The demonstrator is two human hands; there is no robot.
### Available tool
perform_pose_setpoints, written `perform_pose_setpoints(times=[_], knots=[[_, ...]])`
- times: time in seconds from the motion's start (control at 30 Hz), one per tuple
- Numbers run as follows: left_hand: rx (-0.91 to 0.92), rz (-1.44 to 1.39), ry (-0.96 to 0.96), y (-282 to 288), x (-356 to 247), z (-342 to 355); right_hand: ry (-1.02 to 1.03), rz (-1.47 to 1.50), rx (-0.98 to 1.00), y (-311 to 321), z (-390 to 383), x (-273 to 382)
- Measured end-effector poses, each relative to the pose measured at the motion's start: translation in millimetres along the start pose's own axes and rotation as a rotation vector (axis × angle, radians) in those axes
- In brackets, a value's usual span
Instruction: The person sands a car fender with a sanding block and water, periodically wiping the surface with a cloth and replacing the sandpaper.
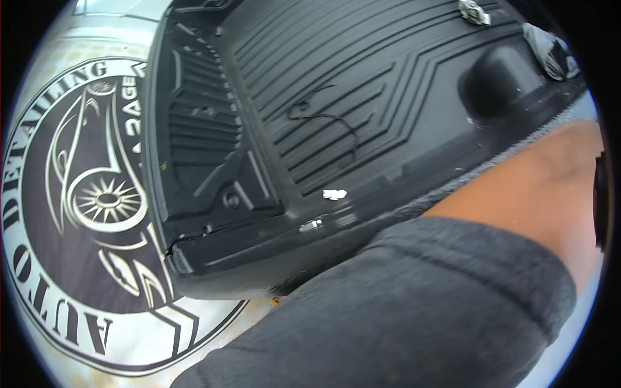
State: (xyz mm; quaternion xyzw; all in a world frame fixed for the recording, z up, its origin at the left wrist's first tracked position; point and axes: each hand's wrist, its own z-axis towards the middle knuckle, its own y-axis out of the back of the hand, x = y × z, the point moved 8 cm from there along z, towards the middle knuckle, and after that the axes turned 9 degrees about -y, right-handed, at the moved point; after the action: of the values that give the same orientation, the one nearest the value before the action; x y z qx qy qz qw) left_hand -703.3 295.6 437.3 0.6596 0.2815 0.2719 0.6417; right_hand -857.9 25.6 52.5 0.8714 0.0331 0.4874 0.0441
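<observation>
Neither of my hands shows in the head view. Grey cloth of my clothing fills the lower right, and a bare limb comes out of it toward the right rim. Past this limb lies the black ribbed bed of a pickup truck, with its tailgate lowered on the left. A thin dark cord lies loosely curved on the ribs. Closer to me, a small white crumpled scrap rests near the bed's rear corner, beside a metal latch piece.
A rounded wheel-arch hump rises at the right of the bed. Beyond it lie a grey-and-black bundle and a crumpled whitish piece. Grey fuzzy material runs along the side edge. The floor carries a round black-and-white car emblem.
</observation>
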Motion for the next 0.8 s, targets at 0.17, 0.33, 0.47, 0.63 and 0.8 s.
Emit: perform_pose_setpoints(times=[0.17, 0.33, 0.47, 0.63, 0.8], knots=[[0.066, 0.022, 0.019, 21.5, 2.9, -1.7, -0.022, 0.082, -0.011, -28.2, -24.6, -17.6], [0.182, 0.085, 0.032, 70.0, -31.8, -5.7, -0.009, 0.185, -0.086, -42.7, -60.1, -20.6], [0.263, 0.100, 0.148, 65.6, -14.6, -54.1, 0.014, 0.284, 0.095, -98.8, -93.5, 2.5], [0.253, 0.150, 0.176, 47.3, -34.8, -36.9, 0.232, 0.412, 0.083, -129.5, -52.4, 18.6], [0.393, 0.128, 0.172, 43.5, -59.1, -45.4, 0.496, 0.402, 0.052, -136.0, -37.2, 122.9]])
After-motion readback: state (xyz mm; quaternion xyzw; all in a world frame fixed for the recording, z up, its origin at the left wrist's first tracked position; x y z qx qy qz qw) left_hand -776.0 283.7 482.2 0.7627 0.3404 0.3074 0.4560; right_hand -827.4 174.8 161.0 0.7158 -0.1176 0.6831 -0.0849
